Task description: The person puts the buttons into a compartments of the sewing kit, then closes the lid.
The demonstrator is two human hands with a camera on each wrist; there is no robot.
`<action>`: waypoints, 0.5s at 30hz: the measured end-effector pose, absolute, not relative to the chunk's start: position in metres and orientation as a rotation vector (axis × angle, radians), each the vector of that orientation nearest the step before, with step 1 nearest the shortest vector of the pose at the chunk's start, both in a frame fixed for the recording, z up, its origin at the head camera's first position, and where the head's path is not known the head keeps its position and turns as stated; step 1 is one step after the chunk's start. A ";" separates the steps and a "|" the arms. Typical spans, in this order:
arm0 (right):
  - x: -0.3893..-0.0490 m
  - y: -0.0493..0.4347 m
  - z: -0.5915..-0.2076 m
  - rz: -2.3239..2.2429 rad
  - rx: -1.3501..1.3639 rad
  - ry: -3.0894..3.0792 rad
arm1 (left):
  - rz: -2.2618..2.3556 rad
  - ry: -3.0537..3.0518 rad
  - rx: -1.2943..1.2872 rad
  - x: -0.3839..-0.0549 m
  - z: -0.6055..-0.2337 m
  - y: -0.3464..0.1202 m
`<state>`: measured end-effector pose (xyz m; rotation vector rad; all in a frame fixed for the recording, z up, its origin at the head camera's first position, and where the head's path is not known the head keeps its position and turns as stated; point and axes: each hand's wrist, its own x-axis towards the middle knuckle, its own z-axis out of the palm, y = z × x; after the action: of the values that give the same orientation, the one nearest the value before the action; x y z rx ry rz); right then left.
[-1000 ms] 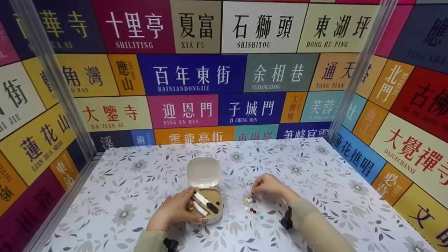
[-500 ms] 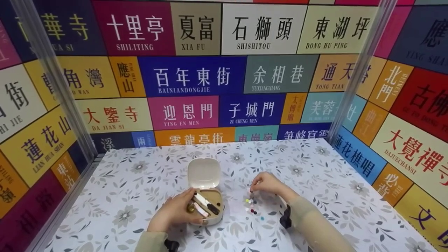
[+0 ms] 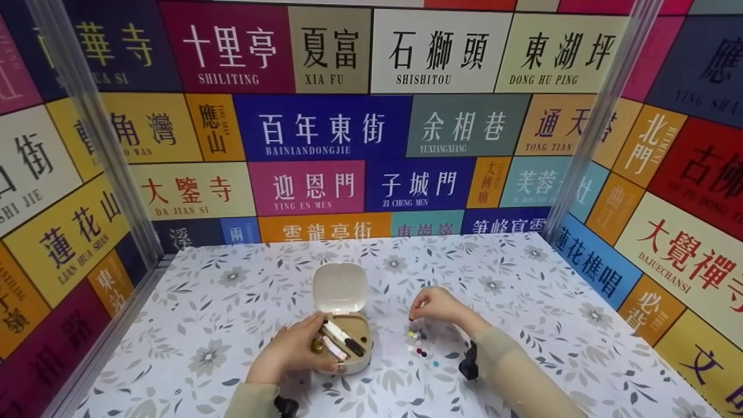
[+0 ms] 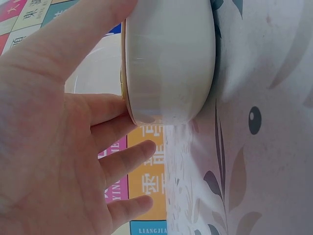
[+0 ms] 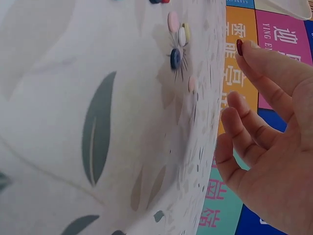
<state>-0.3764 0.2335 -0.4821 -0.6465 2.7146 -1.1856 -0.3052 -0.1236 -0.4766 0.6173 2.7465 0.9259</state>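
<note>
My left hand [image 3: 290, 350] holds the side of a small white case [image 3: 354, 367], whose lid [image 3: 340, 288] is raised at the back. In the left wrist view, thumb and forefinger lie at its rim while the other fingers spread loosely. Inside the case's tan tray sit a white-and-black pen-like tube [image 3: 343, 337] and a pinkish-white one [image 3: 335, 349]. My right hand [image 3: 438, 305] pinches a small dark red button [image 5: 239, 47] between thumb and forefinger, raised off the table. Below it lie several loose buttons, among them a dark blue one [image 5: 176, 58] and a pink one [image 5: 173, 22].
A teal button [image 3: 436, 364] lies a little apart from the others, toward the front. White cloth with a grey leaf pattern covers the table [image 3: 215, 313]. Printed sign panels [image 3: 325, 128] wall in the back and both sides.
My right hand has lifted away from the button pile and drifted slightly left, the dark red button now showing at its fingertips. My left hand stays on the case.
</note>
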 end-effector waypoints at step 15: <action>-0.374 0.207 -0.481 -1.149 -0.637 2.695 | 0.936 2.742 0.606 -0.306 -0.478 -0.124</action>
<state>-0.3743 0.2068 -0.4805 -0.6373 2.6947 -1.1494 -0.3063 -0.1241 -0.4778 0.6059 2.7419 0.9362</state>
